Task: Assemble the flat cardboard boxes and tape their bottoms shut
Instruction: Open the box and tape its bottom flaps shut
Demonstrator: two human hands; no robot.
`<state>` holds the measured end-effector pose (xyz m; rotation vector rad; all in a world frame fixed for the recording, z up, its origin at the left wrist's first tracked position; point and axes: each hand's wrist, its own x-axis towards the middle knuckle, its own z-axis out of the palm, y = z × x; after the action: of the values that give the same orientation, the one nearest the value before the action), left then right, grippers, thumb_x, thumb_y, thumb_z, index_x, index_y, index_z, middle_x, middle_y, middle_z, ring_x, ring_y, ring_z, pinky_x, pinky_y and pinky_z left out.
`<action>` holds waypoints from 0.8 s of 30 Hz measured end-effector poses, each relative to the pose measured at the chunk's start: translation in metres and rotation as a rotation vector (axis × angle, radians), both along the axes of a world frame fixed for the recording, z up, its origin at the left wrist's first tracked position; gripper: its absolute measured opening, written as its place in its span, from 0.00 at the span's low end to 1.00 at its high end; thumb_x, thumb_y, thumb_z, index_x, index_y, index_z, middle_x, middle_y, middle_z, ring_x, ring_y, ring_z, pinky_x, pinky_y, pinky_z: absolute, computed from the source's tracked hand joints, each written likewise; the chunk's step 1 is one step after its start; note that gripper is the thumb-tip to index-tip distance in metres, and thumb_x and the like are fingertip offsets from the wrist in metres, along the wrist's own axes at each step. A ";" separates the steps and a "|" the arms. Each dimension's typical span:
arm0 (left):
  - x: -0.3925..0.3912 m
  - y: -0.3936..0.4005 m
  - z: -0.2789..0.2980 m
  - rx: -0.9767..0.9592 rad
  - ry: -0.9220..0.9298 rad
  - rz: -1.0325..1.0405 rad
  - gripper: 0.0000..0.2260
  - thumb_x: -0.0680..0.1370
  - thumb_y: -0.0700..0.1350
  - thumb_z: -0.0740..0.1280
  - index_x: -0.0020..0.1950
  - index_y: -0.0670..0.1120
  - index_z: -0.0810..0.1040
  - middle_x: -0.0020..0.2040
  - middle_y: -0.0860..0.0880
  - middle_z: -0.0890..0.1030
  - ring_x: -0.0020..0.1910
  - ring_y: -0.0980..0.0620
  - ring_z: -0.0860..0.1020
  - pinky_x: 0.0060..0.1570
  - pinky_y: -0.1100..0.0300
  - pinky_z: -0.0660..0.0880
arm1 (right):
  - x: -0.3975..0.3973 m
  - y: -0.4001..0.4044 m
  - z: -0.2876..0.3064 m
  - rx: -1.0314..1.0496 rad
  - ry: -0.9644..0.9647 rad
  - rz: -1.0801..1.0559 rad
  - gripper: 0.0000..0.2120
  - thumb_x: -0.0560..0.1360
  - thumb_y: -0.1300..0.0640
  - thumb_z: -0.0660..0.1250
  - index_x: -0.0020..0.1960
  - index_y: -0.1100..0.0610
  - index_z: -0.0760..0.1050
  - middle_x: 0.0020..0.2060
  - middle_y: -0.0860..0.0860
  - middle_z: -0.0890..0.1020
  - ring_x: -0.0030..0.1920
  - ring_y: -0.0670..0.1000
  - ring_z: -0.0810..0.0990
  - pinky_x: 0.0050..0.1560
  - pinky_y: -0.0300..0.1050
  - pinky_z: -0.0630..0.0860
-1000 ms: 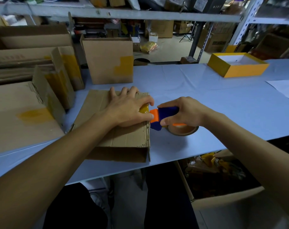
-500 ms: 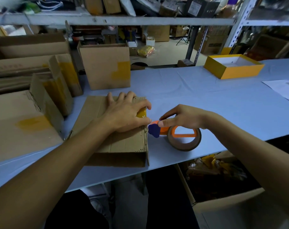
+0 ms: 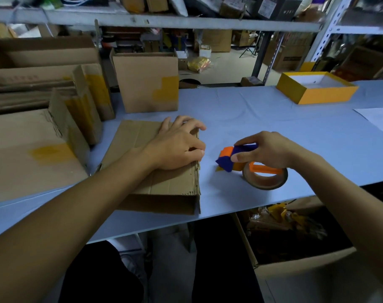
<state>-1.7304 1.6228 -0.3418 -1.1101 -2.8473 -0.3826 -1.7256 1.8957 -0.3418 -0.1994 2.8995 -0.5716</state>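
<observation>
Cluttered shelves stood behind the blue worktop (image 3: 262, 119). Left hand (image 3: 177, 145) lay flat on the cardboard box (image 3: 164, 180) at the near edge; right hand (image 3: 267, 149) gripped the tape dispenser (image 3: 247, 165) just beside it — press the seam firmly before turning the box upright.

Dim overall, cool bluish cast. Brightest patch is the floor (image 3: 225, 68) behind the shelves, top centre. Table (image 3: 262, 119) evenly lit, w/ soft faint shadows under hands, no glare. Under the near table edge it's nearly black. Wide-angle bend at edges: shelf (image 3: 164, 21) bows, forearms look stretched. Top corners slightly blurred; centre sharp.
</observation>
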 end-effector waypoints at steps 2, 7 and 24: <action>-0.001 0.000 -0.001 -0.014 -0.004 -0.003 0.12 0.79 0.55 0.60 0.41 0.58 0.81 0.73 0.54 0.65 0.73 0.52 0.54 0.71 0.36 0.49 | 0.001 -0.003 -0.003 -0.019 0.100 -0.030 0.36 0.59 0.22 0.64 0.62 0.38 0.76 0.49 0.42 0.80 0.49 0.50 0.76 0.44 0.45 0.72; 0.002 0.001 -0.003 -0.023 0.008 0.015 0.13 0.77 0.58 0.54 0.44 0.58 0.77 0.74 0.54 0.65 0.73 0.52 0.55 0.71 0.34 0.49 | 0.004 -0.010 -0.013 -0.128 0.407 -0.059 0.32 0.67 0.29 0.67 0.68 0.39 0.71 0.53 0.42 0.79 0.47 0.46 0.74 0.38 0.38 0.70; 0.025 -0.002 0.027 0.672 -0.416 0.298 0.11 0.82 0.50 0.63 0.51 0.45 0.81 0.44 0.50 0.83 0.43 0.53 0.81 0.42 0.62 0.75 | 0.054 -0.032 0.019 -0.426 0.477 0.121 0.32 0.68 0.34 0.69 0.69 0.41 0.71 0.58 0.41 0.78 0.55 0.46 0.77 0.51 0.48 0.79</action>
<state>-1.7058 1.6206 -0.3151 -0.5103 -2.7442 -1.5390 -1.6717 1.8638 -0.3233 -0.6424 3.1268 -1.2672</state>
